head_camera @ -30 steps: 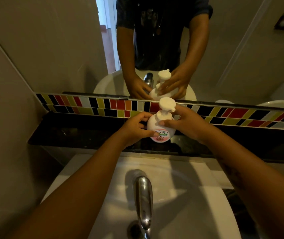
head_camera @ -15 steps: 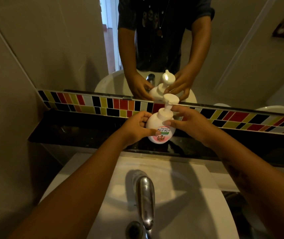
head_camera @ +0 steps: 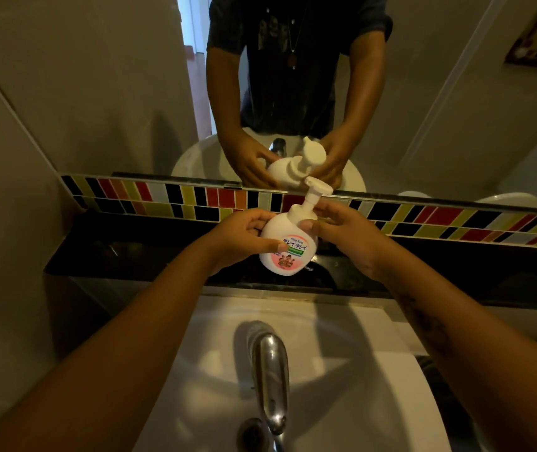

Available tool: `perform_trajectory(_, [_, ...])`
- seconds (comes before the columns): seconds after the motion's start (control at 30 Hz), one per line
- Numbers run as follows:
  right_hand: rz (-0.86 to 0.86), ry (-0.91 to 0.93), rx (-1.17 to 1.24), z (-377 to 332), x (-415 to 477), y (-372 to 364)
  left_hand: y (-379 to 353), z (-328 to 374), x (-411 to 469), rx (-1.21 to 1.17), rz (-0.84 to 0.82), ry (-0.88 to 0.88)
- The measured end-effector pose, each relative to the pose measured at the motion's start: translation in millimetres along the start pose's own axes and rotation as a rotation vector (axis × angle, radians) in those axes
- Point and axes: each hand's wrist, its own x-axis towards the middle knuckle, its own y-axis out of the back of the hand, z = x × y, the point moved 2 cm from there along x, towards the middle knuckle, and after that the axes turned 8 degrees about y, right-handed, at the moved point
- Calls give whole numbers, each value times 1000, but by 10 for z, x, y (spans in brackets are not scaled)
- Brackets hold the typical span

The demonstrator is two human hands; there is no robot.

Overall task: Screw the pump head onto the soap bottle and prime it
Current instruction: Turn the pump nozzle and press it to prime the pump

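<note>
A round white soap bottle (head_camera: 285, 246) with a pink and green label is held above the dark ledge (head_camera: 123, 256), tilted to the right. My left hand (head_camera: 239, 238) grips its left side, thumb across the label. The white pump head (head_camera: 316, 190) sits on the bottle's neck, its flat top leaning right. My right hand (head_camera: 342, 233) wraps the collar at the base of the pump, thumb in front. The mirror (head_camera: 97, 76) repeats both hands and the bottle.
A white basin (head_camera: 342, 370) lies below the hands with a chrome tap (head_camera: 270, 370) rising in its middle. A strip of coloured tiles (head_camera: 162, 197) runs between the ledge and the mirror. Grey walls close in on the left.
The bottle has tipped further to the right and the pump head has turned, its top now leaning right. Both hands keep their hold.
</note>
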Motion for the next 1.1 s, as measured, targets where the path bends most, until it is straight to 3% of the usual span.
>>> perform_trajectory(0.5, [176,18,58,111,-30,-170,-135,-70,-35,-42,48,-42])
perform_trajectory(0.77, [65,-14,81,78,-22,-94,-59,-16,-34,27,0,-12])
perform_trajectory(1.1, [125,22,23,69,-49,-172,-138,-12,-15,24,-4,-27])
